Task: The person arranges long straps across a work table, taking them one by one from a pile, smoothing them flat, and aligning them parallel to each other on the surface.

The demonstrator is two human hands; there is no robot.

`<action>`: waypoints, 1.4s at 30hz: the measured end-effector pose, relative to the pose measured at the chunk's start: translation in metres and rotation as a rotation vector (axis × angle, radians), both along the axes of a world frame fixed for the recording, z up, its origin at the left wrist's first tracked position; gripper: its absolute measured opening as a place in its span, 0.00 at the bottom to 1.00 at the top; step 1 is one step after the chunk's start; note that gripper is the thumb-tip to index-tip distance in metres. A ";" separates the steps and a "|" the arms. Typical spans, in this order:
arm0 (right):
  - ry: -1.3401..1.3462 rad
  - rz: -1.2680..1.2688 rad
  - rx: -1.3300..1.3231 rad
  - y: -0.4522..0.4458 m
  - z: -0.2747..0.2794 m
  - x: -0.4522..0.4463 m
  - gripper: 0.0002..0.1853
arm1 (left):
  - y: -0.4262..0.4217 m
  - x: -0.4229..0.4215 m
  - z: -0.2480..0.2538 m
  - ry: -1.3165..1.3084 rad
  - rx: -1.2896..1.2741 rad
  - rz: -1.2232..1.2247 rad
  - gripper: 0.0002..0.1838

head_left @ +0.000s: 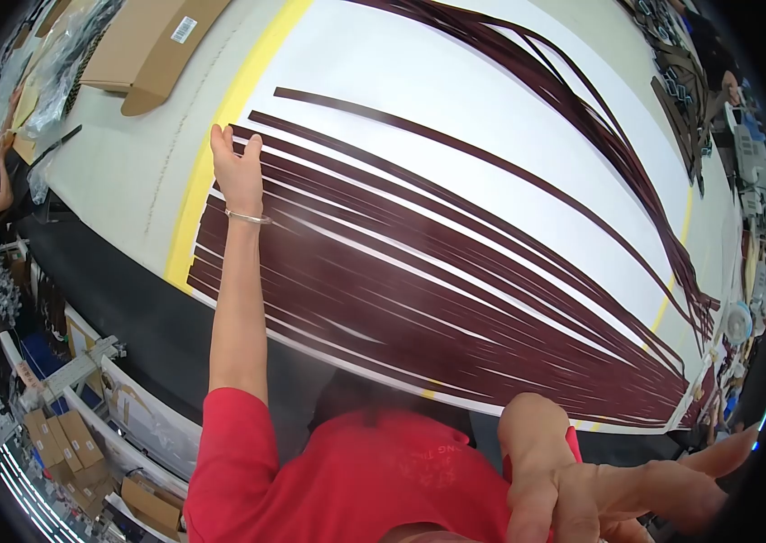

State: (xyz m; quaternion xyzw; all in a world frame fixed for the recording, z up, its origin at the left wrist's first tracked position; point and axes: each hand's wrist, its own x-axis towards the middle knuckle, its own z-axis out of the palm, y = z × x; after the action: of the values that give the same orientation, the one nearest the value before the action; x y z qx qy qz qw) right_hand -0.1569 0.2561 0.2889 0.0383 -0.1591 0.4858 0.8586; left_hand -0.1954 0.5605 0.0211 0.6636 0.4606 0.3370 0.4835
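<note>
My left hand (239,176), with a bracelet at its wrist, reaches over the left ends of the dark maroon strips (383,262). Its finger and thumb are spread apart, touching or just above the end of one upper strip. Many flat strips lie side by side on a white sheet (509,190) and draw together at the right. Two strips lie a little apart above the rest. Close to the camera, at the lower right, is my right hand (604,493). Its fingers are partly stretched and apart, and I see nothing held in it.
Yellow tape (191,217) borders the sheet on the left. A loose bundle of strips (582,90) curves along the far side. A cardboard box (152,50) rests at the upper left. Other people's arms (4,172) show at the left edge. Dark straps with buckles (677,81) lie upper right.
</note>
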 end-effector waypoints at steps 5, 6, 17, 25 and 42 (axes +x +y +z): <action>-0.102 0.001 -0.061 -0.005 -0.007 0.004 0.30 | 0.002 -0.009 -0.007 0.302 0.165 -0.070 0.36; -0.142 -0.012 -0.088 -0.006 -0.010 0.005 0.30 | 0.005 -0.010 -0.011 0.342 0.201 -0.096 0.35; -1.875 -0.421 -0.611 0.014 -0.030 0.045 0.27 | 0.043 -0.015 -0.044 0.705 0.536 -0.191 0.28; -2.140 -0.350 -0.160 0.055 -0.006 0.024 0.25 | 0.053 -0.013 -0.025 0.691 0.366 -0.122 0.24; -2.210 -0.481 -0.081 0.045 0.008 0.019 0.21 | 0.060 -0.016 -0.024 0.383 0.068 -0.147 0.28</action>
State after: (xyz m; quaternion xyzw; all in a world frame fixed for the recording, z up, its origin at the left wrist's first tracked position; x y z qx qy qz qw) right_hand -0.1377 0.3014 0.2970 -0.4715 -0.8181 0.0806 0.3192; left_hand -0.2111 0.6210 -0.0024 0.7634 0.4829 0.1839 0.3877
